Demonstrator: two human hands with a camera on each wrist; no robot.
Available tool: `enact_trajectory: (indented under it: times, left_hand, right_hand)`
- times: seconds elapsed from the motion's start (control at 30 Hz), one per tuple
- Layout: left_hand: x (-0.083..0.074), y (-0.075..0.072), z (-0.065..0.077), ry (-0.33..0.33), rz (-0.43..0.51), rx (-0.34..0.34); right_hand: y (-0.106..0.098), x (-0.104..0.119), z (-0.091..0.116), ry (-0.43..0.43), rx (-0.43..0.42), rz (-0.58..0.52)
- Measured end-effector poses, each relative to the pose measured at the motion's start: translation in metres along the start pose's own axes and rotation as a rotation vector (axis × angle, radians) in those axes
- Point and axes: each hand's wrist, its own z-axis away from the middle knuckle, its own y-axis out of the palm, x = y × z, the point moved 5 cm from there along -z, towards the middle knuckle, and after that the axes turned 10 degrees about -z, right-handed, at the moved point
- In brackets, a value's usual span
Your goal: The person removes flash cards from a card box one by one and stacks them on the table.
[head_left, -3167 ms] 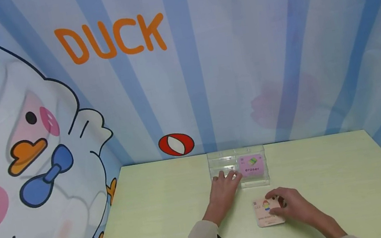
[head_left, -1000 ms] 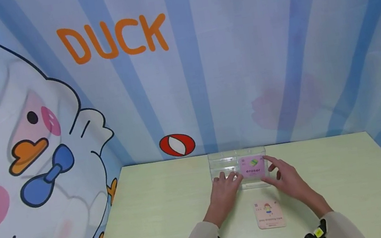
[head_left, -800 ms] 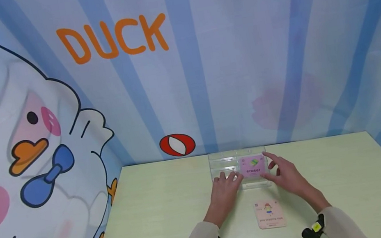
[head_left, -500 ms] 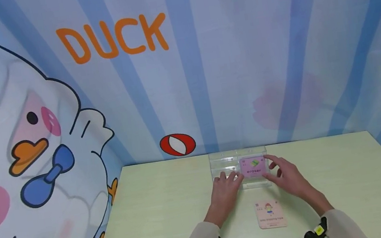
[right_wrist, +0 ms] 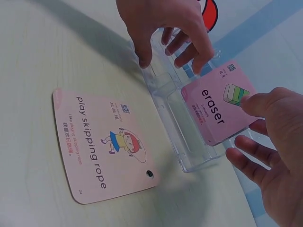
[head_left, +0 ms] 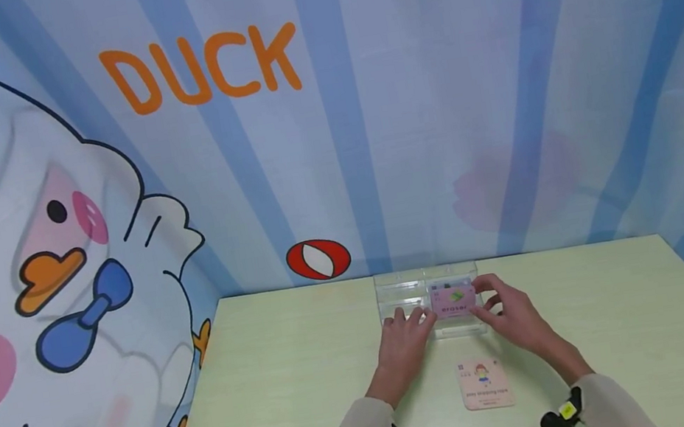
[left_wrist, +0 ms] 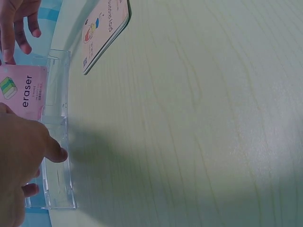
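Observation:
A clear plastic card holder (head_left: 402,286) stands at the table's back edge. My left hand (head_left: 398,357) grips its left part, thumb at the front edge and fingers reaching over. In the right compartment is a pink "eraser" flash card (right_wrist: 201,99), its top leaning forward. My right hand (head_left: 519,316) pinches this card at its right side, the thumb (right_wrist: 258,105) on the printed face and fingers behind. A strip of something else shows behind the card's top edge. Nearer me lies a pink "play skipping rope" flash card (right_wrist: 90,156), apparently a stack, touched by neither hand.
The pale wooden table (head_left: 299,369) carries the holder and cards. Directly behind it hangs a blue striped backdrop (head_left: 395,123) with a cartoon duck (head_left: 1,223). Both wrists wear black straps.
My right hand has left the skipping rope card and moved up to the holder. Just now the eraser card's top has tipped forward. My left hand stays in place.

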Motion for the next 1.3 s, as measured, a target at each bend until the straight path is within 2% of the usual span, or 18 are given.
enact_trajectory:
  times: [0.13,0.3,0.53,0.73,0.9,1.17,1.3]
  left_hand:
    - [0.000,-0.001,0.000,0.000,0.005,0.005]
    - [0.000,0.000,0.000,0.000,0.007,0.007]
    - [-0.001,0.000,-0.001,0.006,0.022,0.009]
    - [0.001,-0.001,0.001,0.005,0.018,0.012]
    - [0.001,-0.002,0.001,0.005,0.020,0.015]
    - [0.000,0.000,0.001,0.003,0.037,0.023]
    - [0.000,-0.001,0.000,0.003,0.037,0.011]
  right_hand:
    - [0.004,0.002,-0.002,-0.012,0.003,-0.008]
    - [0.009,0.005,-0.002,-0.072,-0.001,0.026]
    - [0.004,0.017,-0.006,-0.105,-0.017,0.046]
    - [-0.004,0.024,-0.010,-0.079,-0.025,0.053]
    - [-0.009,0.028,-0.011,-0.092,-0.042,0.056]
    - [-0.016,0.031,-0.003,-0.085,-0.026,0.034]
    - [-0.019,0.028,0.004,-0.037,-0.006,0.043]
